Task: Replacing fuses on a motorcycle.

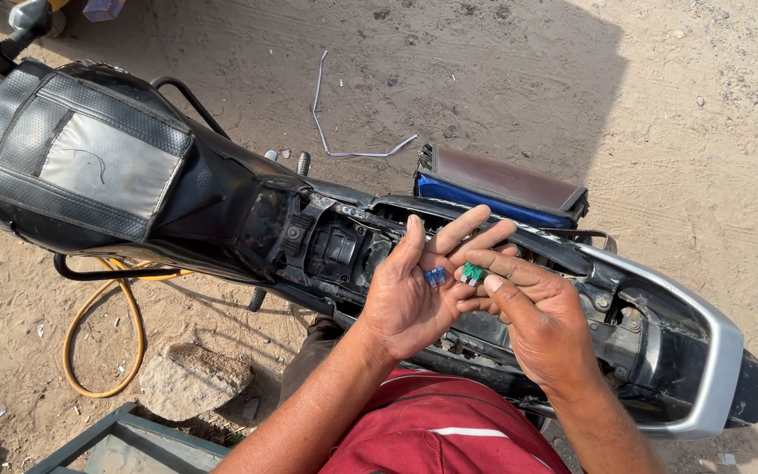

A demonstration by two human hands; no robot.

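The motorcycle (pixel 309 237) is lying across the sandy ground (pixel 677 114), its seat off and the frame tray (pixel 344 250) sitting open, showing only dark fittings and wiring inside. At the motorcycle's front end the padded black tank cover (pixel 89 158) is catching the sun; at its rear the silver tail rail (pixel 712 351) is curving round. Just behind the motorcycle a blue box with a brown top (pixel 502 189) is standing, what it is carrying hidden from this angle, and a pale strip (pixel 335 132) is trailing on the sand beyond. On the near side a yellow hose (pixel 107 342) is looping beside a stone (pixel 190 377). Over the open middle of the motorcycle, the left hand (pixel 410 298) is spreading out palm-up, fingers loosely extended, cradling a small blue fuse (pixel 435 277) on the palm. The right hand (pixel 541 320) is touching it, thumb and forefinger pinching a small green fuse (pixel 473 273) right beside the blue one.
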